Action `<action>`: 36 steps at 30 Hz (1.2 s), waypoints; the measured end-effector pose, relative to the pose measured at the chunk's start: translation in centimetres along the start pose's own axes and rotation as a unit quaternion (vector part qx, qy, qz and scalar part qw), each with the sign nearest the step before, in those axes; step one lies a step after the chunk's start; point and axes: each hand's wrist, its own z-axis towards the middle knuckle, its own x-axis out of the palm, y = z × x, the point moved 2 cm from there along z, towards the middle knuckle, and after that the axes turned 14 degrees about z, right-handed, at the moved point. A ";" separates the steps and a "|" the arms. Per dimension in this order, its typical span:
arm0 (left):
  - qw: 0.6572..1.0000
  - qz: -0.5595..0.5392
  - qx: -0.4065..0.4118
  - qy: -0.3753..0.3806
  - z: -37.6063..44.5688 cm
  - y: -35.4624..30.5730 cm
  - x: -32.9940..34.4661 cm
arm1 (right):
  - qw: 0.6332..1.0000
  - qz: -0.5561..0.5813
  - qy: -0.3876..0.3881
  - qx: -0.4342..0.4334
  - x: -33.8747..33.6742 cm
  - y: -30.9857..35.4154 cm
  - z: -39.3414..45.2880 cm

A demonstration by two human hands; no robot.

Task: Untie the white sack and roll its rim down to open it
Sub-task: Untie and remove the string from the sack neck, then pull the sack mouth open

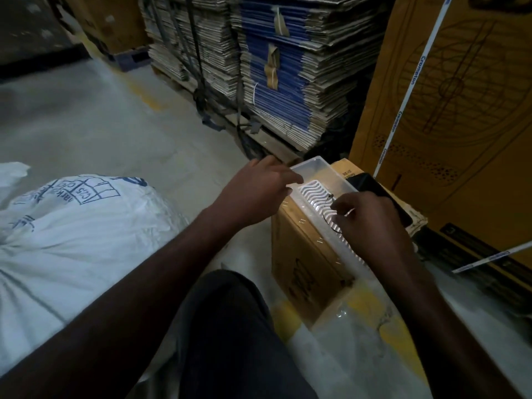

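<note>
The white woven sack point(72, 240) with blue print lies on the floor at the left, its neck gathered and tied near the left edge. Both hands are away from it, over a clear plastic tray point(322, 180) that rests on a small cardboard box. My left hand point(259, 185) touches the tray's near-left rim with fingers spread. My right hand point(365, 217) hovers over the tray's white wavy insert, fingers curled around a thin dark loop of wire or string point(331, 217).
The small cardboard box point(302, 254) stands on the floor beside my knee. A dark phone point(371, 182) lies on it behind the tray. A pallet of flattened cartons point(273, 67) stands behind, a tall brown carton point(460, 110) at the right.
</note>
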 end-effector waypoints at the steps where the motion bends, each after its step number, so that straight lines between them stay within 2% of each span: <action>1: 1.000 -0.006 -0.008 -0.004 -0.7 0.2 -0.7 | 1.000 0.014 -0.014 -0.022 0.1 1.3 -0.4; 5: 0.997 -0.024 -0.059 -0.041 -4.9 1.5 -3.9 | 0.987 0.090 -0.042 -0.127 2.1 7.7 -2.1; 9: 0.989 -0.022 -0.134 -0.061 -11.2 4.6 -7.0 | 0.964 0.182 0.009 -0.192 7.3 14.8 -4.5; 14: 0.962 -0.020 -0.259 -0.084 -20.7 9.4 -10.0 | 0.944 0.211 0.062 -0.245 14.3 22.2 -7.3; 17: 0.936 -0.017 -0.331 -0.122 -26.6 11.6 -11.1 | 0.930 0.237 0.086 -0.268 17.7 25.9 -8.9; 21: 0.878 -0.018 -0.422 -0.224 -34.0 13.9 -12.1 | 0.909 0.232 0.120 -0.325 22.3 30.5 -10.8; 25: 0.830 0.004 -0.483 -0.279 -39.6 16.3 -13.1 | 0.884 0.257 0.157 -0.356 26.5 34.1 -12.2; 28: 0.808 0.022 -0.505 -0.302 -41.8 17.8 -13.4 | 0.862 0.298 0.185 -0.366 29.1 36.4 -12.3; 32: 0.792 0.087 -0.519 -0.309 -43.7 21.3 -13.8 | 0.843 0.321 0.168 -0.398 31.8 39.7 -11.9; 36: 0.752 0.069 -0.613 -0.234 -44.9 24.7 -13.2 | 0.831 0.307 0.175 -0.430 34.6 43.6 -10.5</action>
